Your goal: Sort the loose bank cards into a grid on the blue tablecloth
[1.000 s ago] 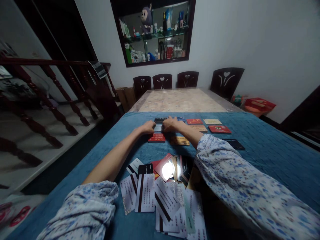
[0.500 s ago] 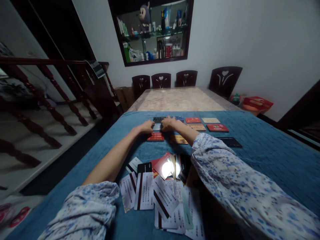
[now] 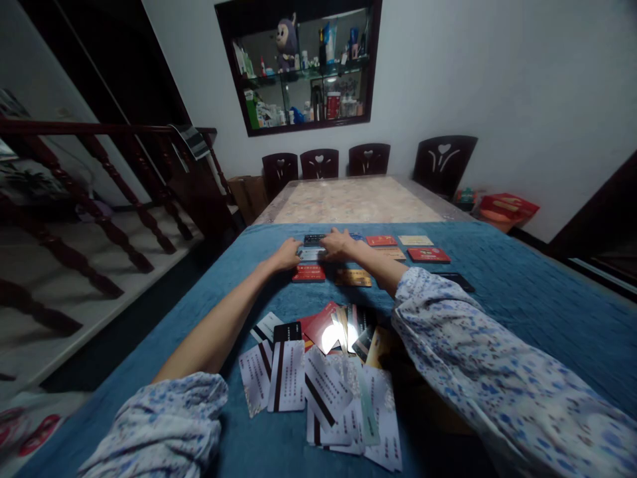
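Note:
At the far part of the blue cloth, a pale silver-blue card lies flat between my two hands. My left hand has its thumb and fingers closed at the card's left end. At its right end my right hand grips with bent fingers, hiding part of a blue card behind. A black card lies just beyond the pale one. Nearer to me are a red card and a gold card. Below my forearms spreads a loose pile of white cards with dark stripes.
To the right lie a red card stack, a cream card and an orange-red card. A black card sits partly behind my right sleeve. Chairs stand past the table, and a wooden railing runs along the left.
My left hand has shifted slightly left, baring more of the pale card. My right hand stays nearly in place, its fingers a little more raised. The view has tilted slightly.

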Action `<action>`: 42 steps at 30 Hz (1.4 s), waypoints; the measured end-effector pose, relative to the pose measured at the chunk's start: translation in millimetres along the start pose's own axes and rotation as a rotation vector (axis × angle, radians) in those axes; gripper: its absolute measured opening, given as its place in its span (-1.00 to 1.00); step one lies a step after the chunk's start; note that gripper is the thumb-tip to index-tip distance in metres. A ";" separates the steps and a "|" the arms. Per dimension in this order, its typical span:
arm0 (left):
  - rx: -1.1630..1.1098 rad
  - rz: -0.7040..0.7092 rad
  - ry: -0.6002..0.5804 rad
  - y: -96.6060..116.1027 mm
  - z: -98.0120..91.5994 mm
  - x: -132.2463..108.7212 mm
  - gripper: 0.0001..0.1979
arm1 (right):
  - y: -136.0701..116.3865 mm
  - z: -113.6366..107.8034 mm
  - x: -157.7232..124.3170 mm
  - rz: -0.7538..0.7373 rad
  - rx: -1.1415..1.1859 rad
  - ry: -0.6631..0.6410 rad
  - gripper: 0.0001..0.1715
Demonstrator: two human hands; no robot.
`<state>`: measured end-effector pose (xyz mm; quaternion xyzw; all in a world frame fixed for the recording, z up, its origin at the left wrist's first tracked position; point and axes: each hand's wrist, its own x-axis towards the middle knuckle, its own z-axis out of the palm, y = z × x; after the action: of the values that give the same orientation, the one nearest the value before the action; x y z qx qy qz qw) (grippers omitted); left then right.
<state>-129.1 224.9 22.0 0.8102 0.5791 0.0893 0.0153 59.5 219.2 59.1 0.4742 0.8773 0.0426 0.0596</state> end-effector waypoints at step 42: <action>-0.126 0.211 0.239 90.8 3.7 -93.9 -0.75 | 3.2 16.8 -127.3 -0.067 0.004 0.198 -0.76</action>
<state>-73.0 107.0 18.1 0.8475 0.4818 0.2222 -0.0120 133.7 114.7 51.1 0.4383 0.8943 0.0854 -0.0269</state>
